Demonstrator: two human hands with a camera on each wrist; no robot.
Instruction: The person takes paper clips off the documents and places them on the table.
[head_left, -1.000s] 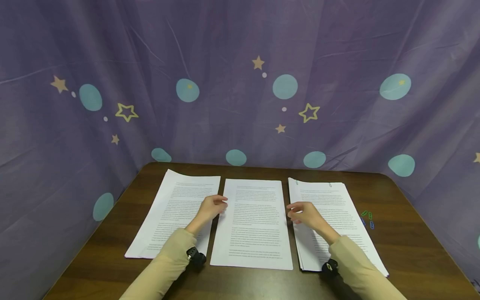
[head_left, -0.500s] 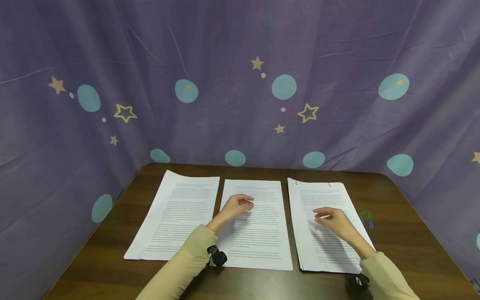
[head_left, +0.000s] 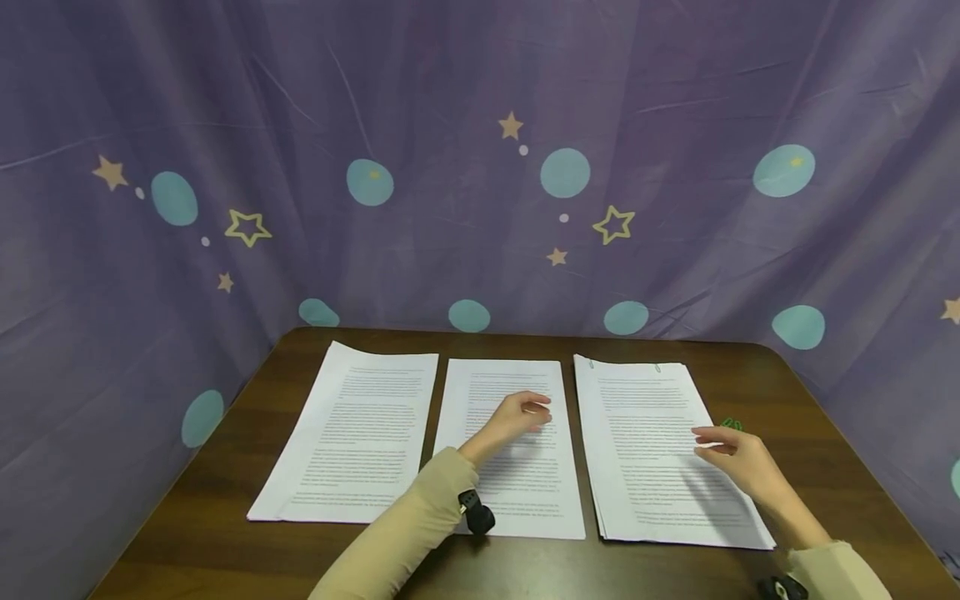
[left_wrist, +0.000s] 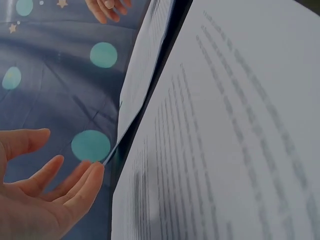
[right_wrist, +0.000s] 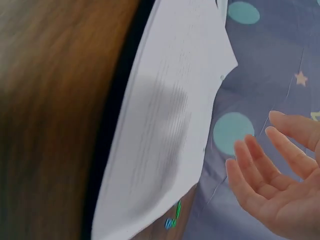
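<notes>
Above the middle printed sheet [head_left: 498, 379] my left hand [head_left: 512, 421] hovers, fingers loosely bent and nothing between them. The left wrist view shows that hand [left_wrist: 55, 200] with its fingers spread apart. My right hand [head_left: 738, 467] is over the right edge of the right paper stack [head_left: 645, 400], holding nothing. In the right wrist view the same hand [right_wrist: 275, 175] has relaxed, parted fingers. Two paper clips sit on the stack's top edge. Green paper clips [head_left: 731, 424] lie just beyond my right hand, which hides the blue ones; a blue paper clip [right_wrist: 168, 223] shows in the right wrist view.
To the left lies another pile of printed paper [head_left: 367, 433], one corner slightly raised. All the papers rest on a brown wooden table [head_left: 525, 571]. A purple curtain [head_left: 450, 125] with stars and dots hangs behind the table's far edge.
Both hands have moved right: the left from the middle sheet's left edge to over its right half, the right from the stack's left edge to its right edge. The papers stay in place.
</notes>
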